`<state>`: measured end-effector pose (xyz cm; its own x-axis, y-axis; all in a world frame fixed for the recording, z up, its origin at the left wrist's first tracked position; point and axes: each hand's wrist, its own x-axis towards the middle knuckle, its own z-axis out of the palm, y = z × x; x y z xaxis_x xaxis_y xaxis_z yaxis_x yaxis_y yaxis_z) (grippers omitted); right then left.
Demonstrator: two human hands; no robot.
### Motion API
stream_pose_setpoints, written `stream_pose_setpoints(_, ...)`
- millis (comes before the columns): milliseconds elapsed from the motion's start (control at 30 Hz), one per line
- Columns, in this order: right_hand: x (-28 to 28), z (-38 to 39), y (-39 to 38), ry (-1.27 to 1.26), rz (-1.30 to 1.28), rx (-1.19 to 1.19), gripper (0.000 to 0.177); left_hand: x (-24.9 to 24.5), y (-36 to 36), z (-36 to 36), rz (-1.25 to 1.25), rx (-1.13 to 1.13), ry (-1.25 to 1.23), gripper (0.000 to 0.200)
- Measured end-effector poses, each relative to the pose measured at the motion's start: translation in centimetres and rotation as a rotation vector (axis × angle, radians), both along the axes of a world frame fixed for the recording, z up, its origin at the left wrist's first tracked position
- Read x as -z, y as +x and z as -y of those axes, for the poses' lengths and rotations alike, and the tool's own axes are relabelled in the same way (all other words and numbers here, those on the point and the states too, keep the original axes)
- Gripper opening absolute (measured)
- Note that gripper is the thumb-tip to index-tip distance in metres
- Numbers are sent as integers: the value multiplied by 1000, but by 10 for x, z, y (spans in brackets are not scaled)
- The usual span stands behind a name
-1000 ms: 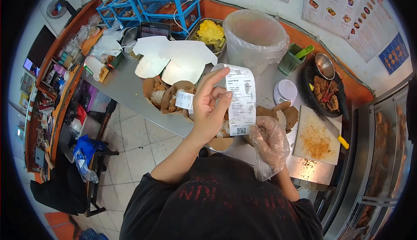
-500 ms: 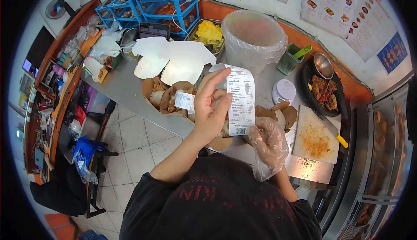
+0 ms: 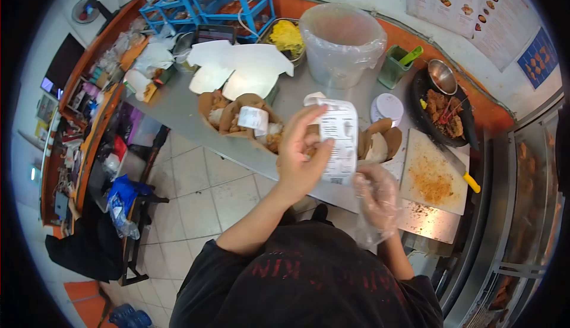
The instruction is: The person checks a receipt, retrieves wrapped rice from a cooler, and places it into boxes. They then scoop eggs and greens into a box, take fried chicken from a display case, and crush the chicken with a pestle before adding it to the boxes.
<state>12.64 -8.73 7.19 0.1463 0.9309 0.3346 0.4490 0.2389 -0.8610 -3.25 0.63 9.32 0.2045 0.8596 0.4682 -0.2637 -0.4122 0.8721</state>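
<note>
A long printed receipt (image 3: 338,144) hangs upright in front of me, pinched at its left edge by my bare left hand (image 3: 301,156). My right hand (image 3: 378,197), in a clear plastic glove, is at the receipt's lower right corner with its fingers curled; whether it grips the paper is hard to tell. Behind the hands stand brown paper boxes with food; one box (image 3: 381,144) shows to the right of the receipt. More boxes (image 3: 237,120) stand to the left, with a small white slip (image 3: 253,119) on top.
White lids (image 3: 252,70) lie behind the boxes. A plastic-lined bucket (image 3: 342,46), a green container (image 3: 393,70) and a white scale (image 3: 387,108) stand farther back. On the right are a black bowl (image 3: 418,105) of fried food, a cutting board (image 3: 415,165) and a yellow-handled knife (image 3: 471,182).
Both hands and the receipt have shifted slightly right in view. The boxes to the left show more fully, and the camera view has moved a little.
</note>
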Motion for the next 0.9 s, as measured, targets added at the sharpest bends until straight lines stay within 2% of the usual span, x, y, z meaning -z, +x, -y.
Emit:
stream_pose_setpoints(100,-15,36,2,-89,-79,228,18,6,0,23,-131,10,-4,51)
stream_pose_setpoints(167,-3,64,10,-81,-206,361,20,7,5,39,-131,37,32,49)
stream_pose_setpoints(233,7,95,22,-103,-171,458,20,16,7,59,-131,98,49,48)
stream_pose_setpoints(267,13,112,27,-136,-134,549,20,22,7,68,-201,167,53,48)
stream_pose_setpoints(333,28,144,31,-121,-186,586,20,33,4,88,-378,302,-8,48)
stream_pose_setpoints(367,36,159,35,-124,-237,594,21,41,3,97,-366,321,-1,48)
stream_pose_setpoints(400,49,172,40,-95,-153,575,14,52,3,105,-332,356,-48,48)
stream_pose_setpoints(433,54,178,38,-102,-137,585,14,59,5,111,-297,386,-98,47)
stream_pose_setpoints(500,62,187,29,-82,-247,610,9,63,4,120,-257,405,-164,47)
stream_pose_setpoints(567,62,188,31,-108,-260,599,14,58,0,120,-148,285,-247,49)
stream_pose_setpoints(633,53,172,35,-79,-151,644,16,51,-6,103,-174,241,-275,49)
stream_pose_setpoints(700,38,151,34,-85,-152,637,15,49,-9,82,-23,164,-261,53)
stream_pose_setpoints(833,31,95,43,-63,14,492,11,22,-18,55,62,135,-220,57)
stream_pose_setpoints(900,29,59,49,-80,-4,270,10,11,-24,46,71,119,-167,60)
